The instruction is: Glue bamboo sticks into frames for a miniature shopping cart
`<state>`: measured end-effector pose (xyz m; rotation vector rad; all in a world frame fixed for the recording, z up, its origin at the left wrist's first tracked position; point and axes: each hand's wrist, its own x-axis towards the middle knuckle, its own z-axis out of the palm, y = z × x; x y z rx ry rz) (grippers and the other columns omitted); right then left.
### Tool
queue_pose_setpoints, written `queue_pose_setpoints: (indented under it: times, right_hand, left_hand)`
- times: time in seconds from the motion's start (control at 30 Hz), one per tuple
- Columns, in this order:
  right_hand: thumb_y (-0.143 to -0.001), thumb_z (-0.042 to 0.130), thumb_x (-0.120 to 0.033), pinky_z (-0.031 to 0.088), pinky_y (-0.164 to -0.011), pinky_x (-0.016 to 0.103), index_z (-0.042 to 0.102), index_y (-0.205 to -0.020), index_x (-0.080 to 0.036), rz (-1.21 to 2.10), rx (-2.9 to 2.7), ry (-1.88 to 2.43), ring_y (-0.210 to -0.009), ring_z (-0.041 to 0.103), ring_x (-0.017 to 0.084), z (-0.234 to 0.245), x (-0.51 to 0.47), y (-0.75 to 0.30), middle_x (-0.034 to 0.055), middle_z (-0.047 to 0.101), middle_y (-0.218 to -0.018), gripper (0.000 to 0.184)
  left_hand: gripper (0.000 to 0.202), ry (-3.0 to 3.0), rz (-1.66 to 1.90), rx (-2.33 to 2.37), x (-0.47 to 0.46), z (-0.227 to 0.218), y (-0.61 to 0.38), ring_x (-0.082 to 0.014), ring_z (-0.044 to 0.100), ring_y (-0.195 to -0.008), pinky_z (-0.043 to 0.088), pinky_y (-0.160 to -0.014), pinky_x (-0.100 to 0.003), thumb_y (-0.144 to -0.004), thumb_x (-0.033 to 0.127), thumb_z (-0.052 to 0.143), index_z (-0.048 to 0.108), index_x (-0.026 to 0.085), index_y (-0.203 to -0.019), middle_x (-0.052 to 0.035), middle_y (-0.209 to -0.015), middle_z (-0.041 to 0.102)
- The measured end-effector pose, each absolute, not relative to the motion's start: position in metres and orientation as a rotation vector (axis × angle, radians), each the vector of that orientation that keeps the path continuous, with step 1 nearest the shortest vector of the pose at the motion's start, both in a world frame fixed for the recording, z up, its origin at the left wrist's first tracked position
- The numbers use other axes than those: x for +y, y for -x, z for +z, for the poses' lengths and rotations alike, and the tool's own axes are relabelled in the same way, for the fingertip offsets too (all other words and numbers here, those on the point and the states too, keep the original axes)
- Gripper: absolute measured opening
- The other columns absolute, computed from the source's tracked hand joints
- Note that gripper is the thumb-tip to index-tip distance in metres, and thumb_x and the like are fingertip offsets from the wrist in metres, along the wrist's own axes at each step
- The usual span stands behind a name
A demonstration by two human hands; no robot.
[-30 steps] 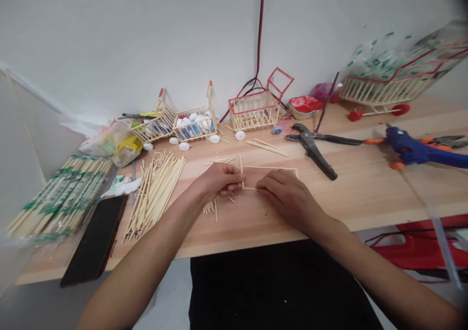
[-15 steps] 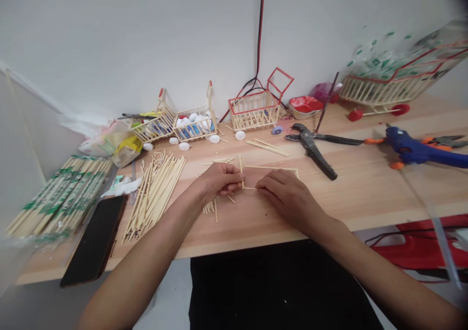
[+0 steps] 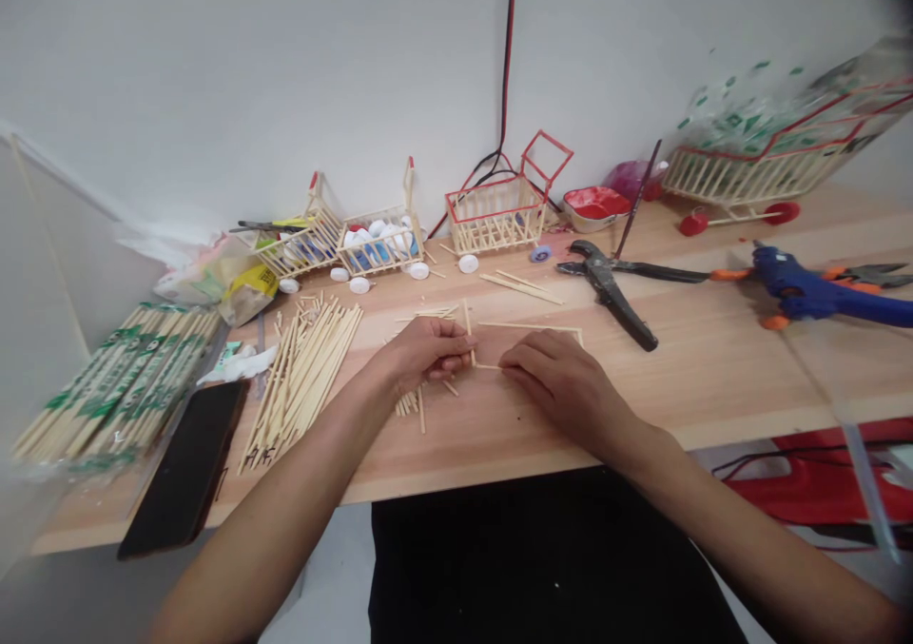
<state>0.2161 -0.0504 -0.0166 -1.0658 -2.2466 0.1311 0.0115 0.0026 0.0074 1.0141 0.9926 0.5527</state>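
Both hands rest on a light wooden table (image 3: 713,378) over a thin rectangular frame of wooden sticks (image 3: 528,328). My left hand (image 3: 426,351) is closed, its fingertips pinching the frame's left upright stick. My right hand (image 3: 563,378) lies palm down with fingers curled, pressing the frame's lower stick at its left end. Short cut stick pieces (image 3: 415,403) lie under and beside my left wrist.
Loose chopsticks (image 3: 303,378), wrapped chopstick packs (image 3: 114,392) and a black phone (image 3: 186,465) lie left. Small stick carts (image 3: 371,242), a red-trimmed cart (image 3: 499,211), a red paint bowl (image 3: 593,206), black cutters (image 3: 613,287), a blue glue gun (image 3: 820,294) and a large cart (image 3: 770,164) sit behind and right.
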Motion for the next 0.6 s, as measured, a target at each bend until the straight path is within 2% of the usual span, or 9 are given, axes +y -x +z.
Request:
queue_pose_setpoints:
  times: [0.27,0.6]
  right_hand:
    - [-0.096,0.049,-0.017,0.044,-0.079,0.035,0.065,-0.082,-0.018,0.103,-2.258,1.043,-0.082,0.057,0.020,-0.0170,-0.0494,-0.2151,0.0070,0.066,-0.083,0.021]
    - [-0.095,0.048,-0.016,0.043,-0.080,0.035,0.065,-0.082,-0.018,0.089,-2.281,1.046,-0.082,0.056,0.020,-0.0175,-0.0491,-0.2148,0.0070,0.065,-0.083,0.021]
  left_hand:
    - [0.027,-0.995,0.568,1.032,0.0023,0.0092,-0.0131,-0.0009,0.034,-0.034,0.018,-0.032,-0.013,-0.067,0.023,0.080,0.058,0.008,-0.062,0.0022,-0.045,0.050]
    - [0.033,-1.041,0.512,1.051,0.0004,0.0136,-0.0146,-0.0008,0.032,-0.032,0.016,-0.031,-0.014,-0.066,0.030,0.083,0.058,0.008,-0.061,0.0036,-0.040,0.047]
